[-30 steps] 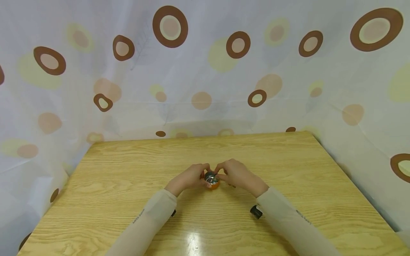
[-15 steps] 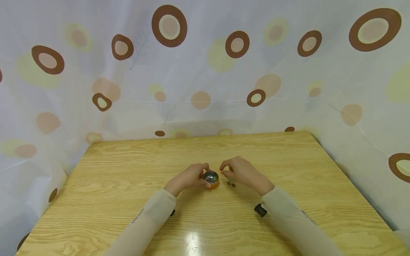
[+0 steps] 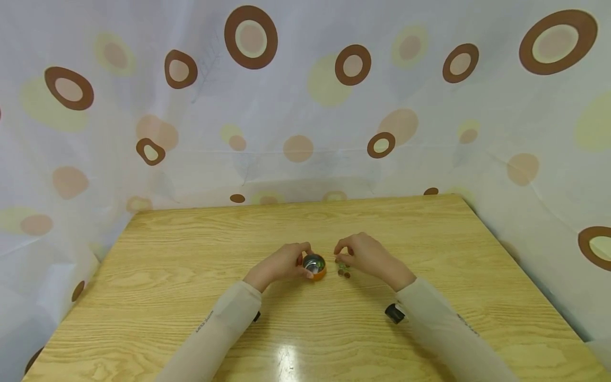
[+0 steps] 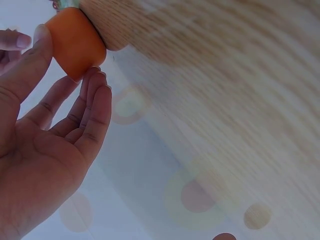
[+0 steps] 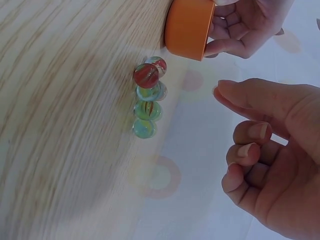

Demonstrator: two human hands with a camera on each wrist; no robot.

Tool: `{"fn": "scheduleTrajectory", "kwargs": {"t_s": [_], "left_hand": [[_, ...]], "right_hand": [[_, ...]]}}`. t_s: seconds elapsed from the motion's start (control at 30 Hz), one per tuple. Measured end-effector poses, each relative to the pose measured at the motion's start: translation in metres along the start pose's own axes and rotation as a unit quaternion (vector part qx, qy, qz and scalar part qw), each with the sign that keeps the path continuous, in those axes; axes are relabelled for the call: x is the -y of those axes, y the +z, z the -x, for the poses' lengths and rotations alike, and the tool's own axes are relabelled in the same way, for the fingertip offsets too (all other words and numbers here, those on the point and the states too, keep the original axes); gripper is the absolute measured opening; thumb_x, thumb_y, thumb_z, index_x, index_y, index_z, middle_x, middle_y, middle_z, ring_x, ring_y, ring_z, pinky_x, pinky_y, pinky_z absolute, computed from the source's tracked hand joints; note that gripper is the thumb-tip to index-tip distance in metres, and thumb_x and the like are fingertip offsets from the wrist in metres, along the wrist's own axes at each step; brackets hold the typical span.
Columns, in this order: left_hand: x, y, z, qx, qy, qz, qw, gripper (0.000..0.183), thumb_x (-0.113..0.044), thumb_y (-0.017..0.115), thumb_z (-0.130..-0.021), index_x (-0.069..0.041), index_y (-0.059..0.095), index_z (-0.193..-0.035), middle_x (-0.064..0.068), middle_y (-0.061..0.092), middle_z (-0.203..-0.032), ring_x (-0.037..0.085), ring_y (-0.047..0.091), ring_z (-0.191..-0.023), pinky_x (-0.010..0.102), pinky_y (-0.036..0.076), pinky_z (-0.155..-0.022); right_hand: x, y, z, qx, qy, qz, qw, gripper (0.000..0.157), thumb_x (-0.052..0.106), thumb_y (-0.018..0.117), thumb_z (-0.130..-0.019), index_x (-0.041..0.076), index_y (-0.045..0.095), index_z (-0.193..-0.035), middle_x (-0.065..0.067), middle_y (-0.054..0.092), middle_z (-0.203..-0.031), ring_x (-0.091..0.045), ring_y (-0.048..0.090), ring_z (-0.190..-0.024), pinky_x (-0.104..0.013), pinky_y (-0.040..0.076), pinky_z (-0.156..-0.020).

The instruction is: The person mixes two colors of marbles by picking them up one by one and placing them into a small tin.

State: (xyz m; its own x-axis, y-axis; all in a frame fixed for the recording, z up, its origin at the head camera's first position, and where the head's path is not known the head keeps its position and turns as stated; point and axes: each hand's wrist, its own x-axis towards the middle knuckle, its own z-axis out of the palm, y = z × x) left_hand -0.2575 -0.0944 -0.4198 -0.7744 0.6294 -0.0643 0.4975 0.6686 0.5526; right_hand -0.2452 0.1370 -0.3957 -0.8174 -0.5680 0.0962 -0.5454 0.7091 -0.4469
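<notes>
Cream-sleeved left hand (image 3: 280, 263), centre of the head frame: thumb and fingers grip an orange bowl (image 4: 77, 42), shiny inside, seen at upper left of the left wrist frame. Right hand (image 3: 371, 260), just right of centre: released, thumb and forefinger extended, other fingers curled. Glass marbles (image 5: 148, 109), red and green: clustered beneath the right hand, beside the bowl. Wood-grained desk (image 3: 477, 286): lower half. White sheet (image 3: 286, 106), printed with ringed spots: upper half.
</notes>
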Motion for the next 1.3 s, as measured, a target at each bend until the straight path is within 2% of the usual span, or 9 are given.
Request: {"fn": "scheduleTrajectory", "kwargs": {"t_s": [0.17, 0.3, 0.43, 0.57, 0.8, 1.07, 1.3], "left_hand": [[0.0, -0.001, -0.001, -0.003, 0.001, -0.002, 1.0, 0.036, -0.02, 0.076, -0.083, -0.005, 0.057, -0.11, 0.003, 0.053, -0.078, 0.014, 0.047, -0.066, 0.027, 0.041, -0.062], [-0.001, -0.002, 0.0, -0.002, 0.004, -0.004, 1.0, 0.037, -0.02, 0.076, -0.083, -0.004, 0.057, -0.111, 0.003, 0.053, -0.078, 0.014, 0.047, -0.067, 0.028, 0.041, -0.062], [-0.002, -0.002, 0.0, -0.002, 0.004, -0.005, 1.0, 0.038, -0.02, 0.076, -0.083, -0.003, 0.057, -0.112, 0.004, 0.053, -0.078, 0.015, 0.047, -0.067, 0.029, 0.041, -0.063], [-0.001, -0.001, -0.001, 0.0, 0.002, -0.003, 1.0, 0.039, -0.02, 0.076, -0.083, -0.003, 0.056, -0.112, 0.004, 0.053, -0.078, 0.016, 0.047, -0.068, 0.03, 0.041, -0.064], [0.0, 0.001, -0.001, 0.0, -0.002, 0.001, 1.0, 0.039, -0.02, 0.076, -0.082, -0.003, 0.057, -0.112, 0.004, 0.052, -0.078, 0.015, 0.046, -0.067, 0.029, 0.04, -0.063], [-0.002, 0.0, -0.001, 0.002, -0.007, 0.003, 1.0, 0.038, -0.02, 0.076, -0.083, -0.004, 0.056, -0.111, 0.004, 0.053, -0.079, 0.016, 0.047, -0.069, 0.03, 0.041, -0.064], [-0.001, -0.001, -0.001, 0.002, -0.012, 0.002, 0.9999, 0.038, -0.02, 0.076, -0.083, -0.005, 0.057, -0.111, 0.004, 0.053, -0.078, 0.015, 0.047, -0.067, 0.028, 0.04, -0.063]], "right_hand": [[-0.003, -0.001, 0.004, 0.004, 0.005, 0.007, 1.0, 0.012, 0.008, 0.068, -0.088, 0.003, 0.073, -0.098, 0.004, 0.052, -0.06, -0.006, 0.034, -0.05, -0.022, 0.029, -0.048], [-0.006, -0.002, 0.007, 0.018, 0.011, 0.012, 1.0, 0.009, 0.005, 0.068, -0.088, 0.004, 0.074, -0.094, 0.0, 0.06, -0.068, -0.008, 0.036, -0.052, -0.023, 0.03, -0.049], [-0.01, 0.0, 0.01, 0.034, 0.014, 0.016, 0.999, 0.007, 0.004, 0.069, -0.086, 0.008, 0.075, -0.089, 0.0, 0.067, -0.08, -0.008, 0.042, -0.059, -0.024, 0.037, -0.054], [-0.013, 0.005, 0.012, 0.042, 0.013, 0.012, 0.999, 0.009, 0.002, 0.07, -0.085, 0.01, 0.074, -0.084, -0.001, 0.069, -0.085, -0.01, 0.047, -0.064, -0.026, 0.041, -0.058], [-0.015, 0.01, 0.012, 0.047, 0.004, 0.028, 0.998, 0.007, 0.005, 0.078, -0.079, 0.011, 0.074, -0.079, 0.001, 0.068, -0.083, -0.009, 0.047, -0.064, -0.025, 0.042, -0.057], [-0.013, 0.01, 0.012, 0.055, 0.004, 0.025, 0.998, 0.006, 0.004, 0.077, -0.079, 0.009, 0.073, -0.079, 0.003, 0.063, -0.074, -0.008, 0.043, -0.06, -0.023, 0.038, -0.054], [-0.013, 0.012, 0.013, 0.056, 0.014, 0.02, 0.998, 0.006, 0.003, 0.075, -0.08, 0.009, 0.074, -0.081, 0.0, 0.068, -0.086, -0.009, 0.047, -0.063, -0.025, 0.042, -0.056]]}}
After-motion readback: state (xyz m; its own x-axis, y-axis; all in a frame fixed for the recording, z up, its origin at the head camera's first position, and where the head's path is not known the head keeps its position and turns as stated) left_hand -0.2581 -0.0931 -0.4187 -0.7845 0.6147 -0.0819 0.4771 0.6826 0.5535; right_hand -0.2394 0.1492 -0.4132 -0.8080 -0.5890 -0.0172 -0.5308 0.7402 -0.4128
